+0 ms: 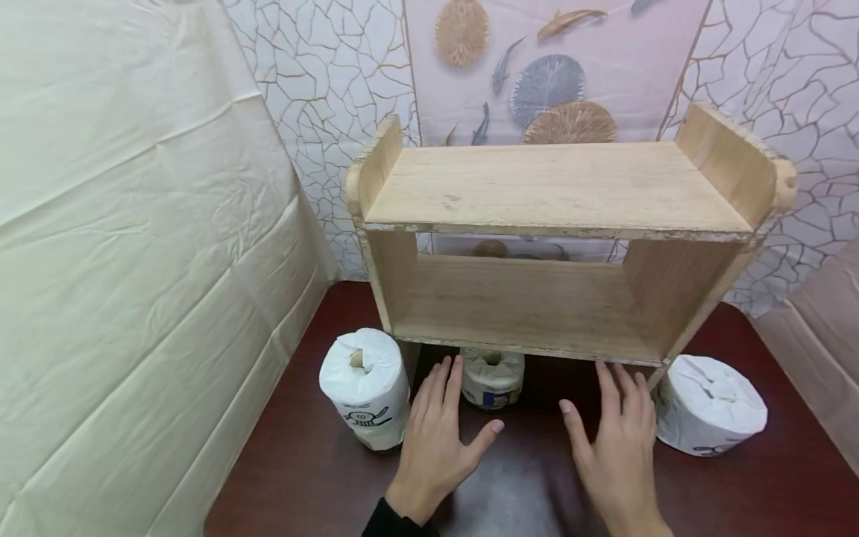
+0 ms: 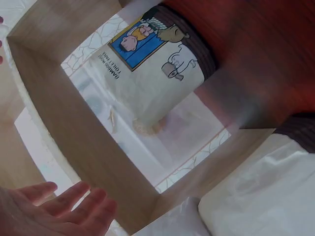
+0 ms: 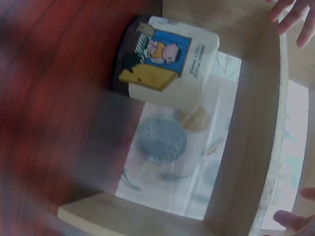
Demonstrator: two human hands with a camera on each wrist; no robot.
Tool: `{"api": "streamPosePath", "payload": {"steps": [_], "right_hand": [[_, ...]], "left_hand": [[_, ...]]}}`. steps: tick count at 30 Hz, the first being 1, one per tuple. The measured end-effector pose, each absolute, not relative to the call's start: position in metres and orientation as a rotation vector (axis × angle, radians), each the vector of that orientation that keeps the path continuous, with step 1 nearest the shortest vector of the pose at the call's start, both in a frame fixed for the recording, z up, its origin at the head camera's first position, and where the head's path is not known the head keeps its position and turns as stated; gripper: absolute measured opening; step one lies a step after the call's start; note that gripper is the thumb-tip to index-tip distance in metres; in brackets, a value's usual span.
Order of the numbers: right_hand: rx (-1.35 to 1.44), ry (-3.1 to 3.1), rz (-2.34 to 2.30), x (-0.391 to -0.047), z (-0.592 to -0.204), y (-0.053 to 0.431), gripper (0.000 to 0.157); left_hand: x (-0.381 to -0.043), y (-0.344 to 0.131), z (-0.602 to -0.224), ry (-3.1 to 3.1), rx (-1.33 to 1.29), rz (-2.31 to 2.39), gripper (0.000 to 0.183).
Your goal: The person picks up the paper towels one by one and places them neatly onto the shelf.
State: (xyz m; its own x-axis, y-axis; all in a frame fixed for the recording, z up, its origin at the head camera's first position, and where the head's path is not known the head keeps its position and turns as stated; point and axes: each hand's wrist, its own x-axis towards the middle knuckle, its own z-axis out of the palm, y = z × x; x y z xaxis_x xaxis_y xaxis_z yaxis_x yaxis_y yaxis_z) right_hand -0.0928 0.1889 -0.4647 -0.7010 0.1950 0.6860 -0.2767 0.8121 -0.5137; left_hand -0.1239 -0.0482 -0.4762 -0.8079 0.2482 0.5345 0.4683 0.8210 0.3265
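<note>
A pale wooden shelf unit (image 1: pixel 523 302) stands on the dark red table, its lower board facing me. My left hand (image 1: pixel 436 432) has its fingers spread, with the tips at that board's front edge. On the other side, my right hand (image 1: pixel 614 440) reaches its straight fingertips to the same edge, thumb apart. Between them, under the lower board, sits a wrapped toilet roll (image 1: pixel 493 380); its cartoon label (image 3: pixel 160 54) shows in the right wrist view. A white-wrapped toilet roll (image 1: pixel 367 391) stands left of the unit, and another wrapped roll (image 1: pixel 713 406) is at its right side.
The dark red table (image 1: pixel 288 455) runs under everything. A cream cloth (image 1: pixel 148 261) hangs along the left. Behind the unit hangs a patterned backdrop (image 1: pixel 322 82) with fish and round leaves. Raised side panels (image 1: pixel 734 168) top the shelf unit.
</note>
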Motion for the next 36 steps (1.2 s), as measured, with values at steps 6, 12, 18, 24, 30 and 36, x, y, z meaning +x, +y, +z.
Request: {"api": "streamPosePath", "payload": {"steps": [6,12,18,24,30,36], "right_hand": [[0.152,-1.967,0.793,-0.098,-0.458,0.196,0.076],[0.153,-1.749,0.768,-0.101,-0.447,0.203,0.067],[0.098,-1.659,0.783,-0.105,-0.434,0.21,0.061],[0.039,-1.61,0.806,-0.111,-0.421,0.214,0.057],[-0.012,-1.627,0.82,-0.12,-0.409,0.226,0.061],[-0.056,-1.639,0.853,-0.133,-0.408,0.241,0.064]], "left_hand": [[-0.122,-0.051,-0.472,-2.44,-0.556,-0.588,0.096],[-0.124,-0.051,-0.473,-2.375,-0.577,-0.577,0.094],[-0.123,-0.054,-0.473,-2.345,-0.581,-0.599,0.094],[-0.121,-0.058,-0.474,-2.314,-0.574,-0.573,0.09],[-0.122,-0.061,-0.474,-2.241,-0.589,-0.554,0.086],[-0.123,-0.064,-0.472,-2.172,-0.613,-0.546,0.081]]}}
